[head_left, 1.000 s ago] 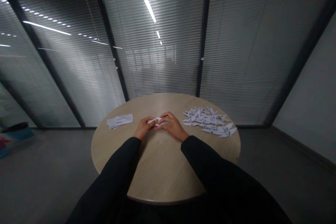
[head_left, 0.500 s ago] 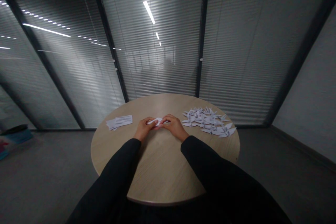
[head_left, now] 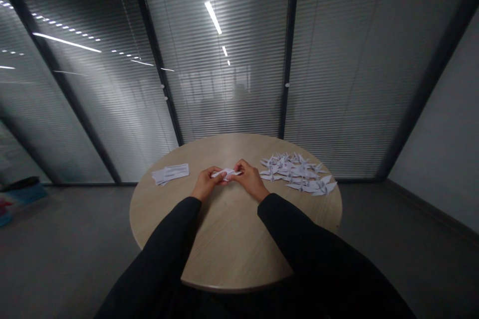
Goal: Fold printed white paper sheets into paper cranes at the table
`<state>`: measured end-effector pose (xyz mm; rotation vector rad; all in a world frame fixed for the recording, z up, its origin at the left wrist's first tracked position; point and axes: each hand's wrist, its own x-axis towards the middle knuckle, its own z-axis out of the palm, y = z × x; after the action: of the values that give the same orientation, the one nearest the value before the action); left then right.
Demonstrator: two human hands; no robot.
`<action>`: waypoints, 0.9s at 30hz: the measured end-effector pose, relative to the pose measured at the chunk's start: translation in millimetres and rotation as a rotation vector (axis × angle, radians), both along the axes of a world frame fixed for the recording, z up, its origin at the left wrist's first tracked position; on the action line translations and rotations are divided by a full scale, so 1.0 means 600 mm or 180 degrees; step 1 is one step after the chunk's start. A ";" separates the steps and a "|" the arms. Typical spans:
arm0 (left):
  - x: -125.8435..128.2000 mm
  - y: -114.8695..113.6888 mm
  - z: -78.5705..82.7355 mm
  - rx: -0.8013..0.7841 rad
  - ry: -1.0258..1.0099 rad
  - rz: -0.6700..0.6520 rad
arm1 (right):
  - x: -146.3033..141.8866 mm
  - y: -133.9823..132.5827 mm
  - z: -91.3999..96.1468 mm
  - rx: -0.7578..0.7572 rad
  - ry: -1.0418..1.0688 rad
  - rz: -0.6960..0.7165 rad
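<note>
Over a round wooden table (head_left: 235,244), a person's left hand (head_left: 205,182) and right hand (head_left: 249,179) pinch one small folded white paper (head_left: 226,173) between their fingertips, toward twelve o'clock from the table's centre. White origami cranes (head_left: 295,169) crowd together at two o'clock; printed paper slips (head_left: 176,171) overlap at ten o'clock.

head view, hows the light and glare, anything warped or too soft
Head view: dim overall, light streaks glaring on the blinds; head view: apparent wide-angle stretch splays the frame bars; head view: print on the paper slips unreadable, folds of the held paper blurred.
</note>
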<state>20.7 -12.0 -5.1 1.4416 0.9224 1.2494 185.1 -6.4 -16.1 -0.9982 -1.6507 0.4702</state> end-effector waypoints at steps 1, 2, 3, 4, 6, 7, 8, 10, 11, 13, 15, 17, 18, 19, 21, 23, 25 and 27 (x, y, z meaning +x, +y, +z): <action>0.000 0.000 0.000 0.0001 0.0010 -0.0006 | 0.001 0.001 0.000 0.0012 0.0002 0.0019; -0.001 0.001 0.000 0.0004 0.0016 -0.0018 | 0.001 0.001 0.000 0.0009 0.0020 0.0054; -0.001 0.002 0.000 0.0005 0.0016 -0.0030 | 0.002 0.001 0.000 -0.0004 0.0046 0.0113; -0.002 0.003 -0.001 0.0001 0.0010 -0.0027 | 0.003 0.001 0.001 -0.0016 0.0073 0.0182; -0.004 0.005 -0.004 -0.0022 -0.0012 0.0017 | 0.004 0.000 0.003 0.0013 0.0083 0.0299; -0.005 0.007 -0.005 -0.0037 -0.0020 0.0048 | 0.005 -0.001 0.004 0.0050 0.0045 0.0342; -0.005 0.008 -0.006 -0.0046 -0.0026 0.0075 | 0.005 -0.002 0.005 0.0091 -0.0005 0.0372; -0.007 0.010 -0.009 -0.0050 -0.0030 0.0083 | 0.005 -0.005 0.007 0.0158 -0.0103 0.0409; -0.007 0.010 -0.010 -0.0047 -0.0033 0.0070 | 0.004 -0.006 0.007 0.0192 -0.0144 0.0432; -0.007 0.010 -0.010 -0.0054 -0.0051 0.0050 | 0.002 -0.008 0.008 0.0288 -0.0203 0.0465; -0.006 0.009 -0.009 -0.0081 -0.0075 0.0051 | 0.001 -0.007 0.007 0.0401 -0.0253 0.0469; -0.005 0.007 -0.008 -0.0108 -0.0092 0.0048 | 0.001 -0.006 0.005 0.0448 -0.0272 0.0443; -0.004 0.007 -0.007 -0.0111 -0.0099 0.0039 | 0.001 -0.004 0.004 0.0451 -0.0273 0.0429; -0.004 0.006 -0.007 -0.0101 -0.0107 0.0029 | 0.001 -0.003 0.003 0.0450 -0.0277 0.0420; -0.004 0.006 -0.008 -0.0069 -0.0104 -0.0007 | 0.002 0.000 0.000 0.0440 -0.0315 0.0413; -0.004 0.006 -0.008 -0.0035 -0.0081 -0.0026 | 0.002 0.002 -0.002 0.0431 -0.0363 0.0407; -0.003 0.006 -0.009 -0.0017 -0.0033 -0.0032 | 0.001 0.004 -0.004 0.0426 -0.0395 0.0395; -0.002 0.006 -0.008 0.0005 0.0018 -0.0029 | 0.000 0.005 -0.005 0.0429 -0.0430 0.0350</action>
<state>19.3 -8.4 -9.9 1.4497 0.9179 1.2399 185.0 -3.5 -19.2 -0.8581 -1.8401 0.3652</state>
